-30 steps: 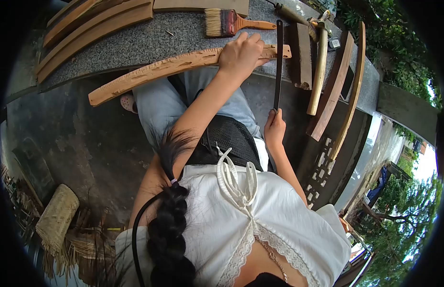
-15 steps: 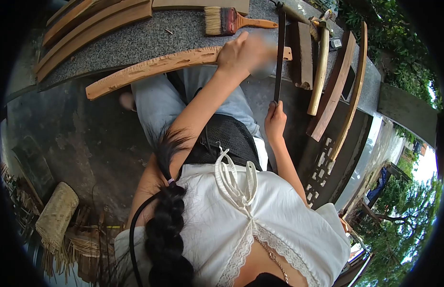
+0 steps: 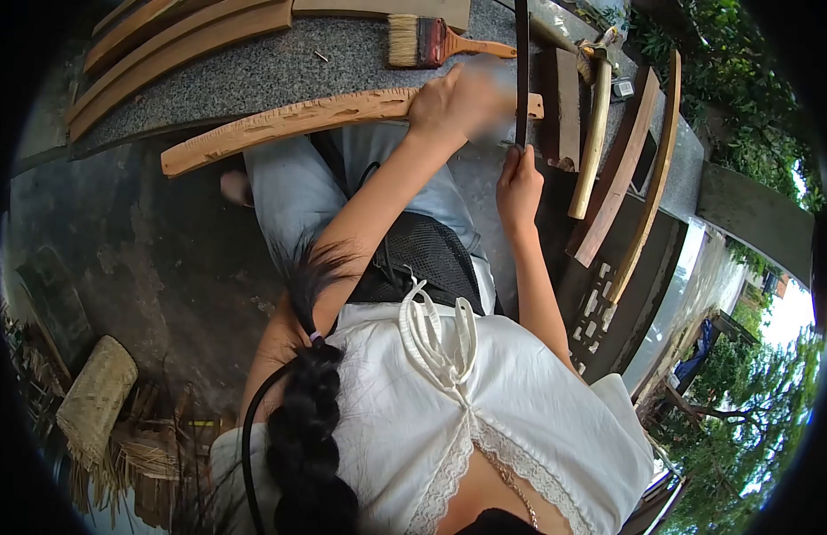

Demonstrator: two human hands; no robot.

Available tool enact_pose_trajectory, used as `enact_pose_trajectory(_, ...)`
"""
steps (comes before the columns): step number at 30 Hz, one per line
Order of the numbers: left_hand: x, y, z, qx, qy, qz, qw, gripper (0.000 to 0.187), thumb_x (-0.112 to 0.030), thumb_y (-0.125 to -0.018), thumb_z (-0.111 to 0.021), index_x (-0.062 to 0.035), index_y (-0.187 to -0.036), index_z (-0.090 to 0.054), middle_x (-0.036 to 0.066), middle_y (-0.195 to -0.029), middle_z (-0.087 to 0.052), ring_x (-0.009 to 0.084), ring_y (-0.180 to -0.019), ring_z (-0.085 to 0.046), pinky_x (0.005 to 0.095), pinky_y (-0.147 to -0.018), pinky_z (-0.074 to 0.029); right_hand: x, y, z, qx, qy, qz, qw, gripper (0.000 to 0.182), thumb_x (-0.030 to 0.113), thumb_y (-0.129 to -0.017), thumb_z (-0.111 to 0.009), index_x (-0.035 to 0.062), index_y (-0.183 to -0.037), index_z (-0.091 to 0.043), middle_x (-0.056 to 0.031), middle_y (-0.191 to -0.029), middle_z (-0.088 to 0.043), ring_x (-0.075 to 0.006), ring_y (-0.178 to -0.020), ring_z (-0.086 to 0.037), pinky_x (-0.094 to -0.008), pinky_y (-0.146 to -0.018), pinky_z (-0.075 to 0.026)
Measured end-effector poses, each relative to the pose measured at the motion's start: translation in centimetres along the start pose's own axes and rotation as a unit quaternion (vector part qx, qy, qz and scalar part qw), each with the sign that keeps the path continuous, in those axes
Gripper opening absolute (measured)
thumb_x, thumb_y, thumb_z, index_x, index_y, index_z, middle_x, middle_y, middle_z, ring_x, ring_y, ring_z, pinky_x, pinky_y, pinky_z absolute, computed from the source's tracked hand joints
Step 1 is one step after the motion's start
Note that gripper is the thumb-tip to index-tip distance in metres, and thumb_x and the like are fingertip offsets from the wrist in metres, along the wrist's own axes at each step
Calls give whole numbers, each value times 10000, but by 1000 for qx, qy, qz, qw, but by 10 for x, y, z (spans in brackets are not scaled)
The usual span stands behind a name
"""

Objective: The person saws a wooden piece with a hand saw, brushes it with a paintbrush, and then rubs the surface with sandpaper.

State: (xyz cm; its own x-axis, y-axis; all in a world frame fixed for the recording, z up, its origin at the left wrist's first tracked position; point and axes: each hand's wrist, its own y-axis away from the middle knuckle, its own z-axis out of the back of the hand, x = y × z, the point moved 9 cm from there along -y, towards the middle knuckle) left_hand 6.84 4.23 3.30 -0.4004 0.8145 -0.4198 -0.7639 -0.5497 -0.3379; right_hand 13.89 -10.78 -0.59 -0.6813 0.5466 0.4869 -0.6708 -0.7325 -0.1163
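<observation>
Pale wood across the near edge of the grey worktop (image 3: 351, 76): curved strip (image 3: 288, 121), left end jutting past that edge, right end just beyond the crossing dark bar (image 3: 522, 71). Head view, only one. Strip clasped from above in left hand (image 3: 453, 100), partly blurred; held close to the bar probably for steadiness. Bar gripped by near end in right hand (image 3: 520, 185), tight fist, rest of length free over the strip; touching or just above, cannot tell. Brush (image 3: 431, 42) toward far edge, bristles left. Near right edge, side by side, likely for easy reach: dark block (image 3: 562, 107), pale handle (image 3: 592, 138), reddish strip (image 3: 620, 171), thin strip (image 3: 656, 169). Curved boards (image 3: 186, 55) grouped at far left corner, presumably out of the way. Containers: possibly woven cylinder (image 3: 98, 385), well apart from worktop; contents hidden.
</observation>
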Motion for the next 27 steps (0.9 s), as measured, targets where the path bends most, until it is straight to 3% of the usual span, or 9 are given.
enact_pose_trajectory(2,1,0,-1,15,7,7,1000,358,-364,-663,-783,-121,-909,-688,-51,-942,-613,159,-923,-608,322,-707,-571,7,-3,-1,-4,15,16,1000,160,118,-980,-472,7,-865,-474,-196,-575,-537,-396,-519,-568,-469,-458,-395)
enact_pose_trajectory(5,2,1,-2,7,5,3,1000,362,-371,-666,-780,-121,-910,-687,-46,-947,-613,158,-922,-607,321,-709,-573,-45,65,-13,16,-15,-37,999,112,101,-963,-501,-1,-918,-492,-204,-584,-549,-391,-529,-586,-447,-464,-418)
enact_pose_trajectory(7,0,0,-1,19,12,9,1000,364,-373,-668,-779,-120,-914,-687,-44,-951,-614,157,-930,-607,319,-710,-575,-71,112,-12,35,5,-18,999,102,94,-959,-504,-4,-976,-520,-196,-625,-590,-375,-580,-630,-423,-503,-461)
enact_pose_trajectory(13,5,-4,0,6,4,13,1000,377,-373,-662,-783,-122,-927,-688,-49,-950,-616,155,-934,-610,311,-711,-578,-18,23,-11,42,-21,-37,998,104,87,-971,-477,5,-911,-498,-178,-614,-577,-369,-528,-593,-428,-472,-425)
enact_pose_trajectory(15,12,-4,2,-4,6,35,999,381,-370,-655,-788,-123,-927,-689,-52,-947,-616,156,-930,-611,311,-711,-578,-2,16,-10,-6,-65,1,998,122,80,-978,-459,3,-887,-483,-180,-604,-565,-368,-497,-570,-434,-455,-404)
enact_pose_trajectory(20,4,-1,2,-3,2,0,1000,377,-367,-640,-794,-124,-909,-693,-55,-927,-612,148,-910,-614,305,-685,-581,-64,97,-18,8,-22,-27,999,129,93,-968,-480,-9,-891,-493,-198,-608,-567,-371,-517,-582,-437,-465,-413)
enact_pose_trajectory(22,5,0,1,0,-2,0,1000,375,-371,-641,-793,-126,-908,-694,-55,-921,-609,146,-907,-614,302,-681,-581,-58,108,-12,0,0,-4,1000,130,99,-965,-488,-10,-894,-495,-204,-609,-569,-375,-528,-587,-438,-470,-417)
enact_pose_trajectory(27,4,1,2,-8,-6,4,1000,381,-395,-649,-784,-129,-908,-697,-53,-914,-607,147,-910,-614,305,-691,-580,3,8,-8,-3,-63,0,998,124,83,-971,-475,-15,-898,-492,-196,-639,-582,-370,-535,-590,-434,-470,-417)
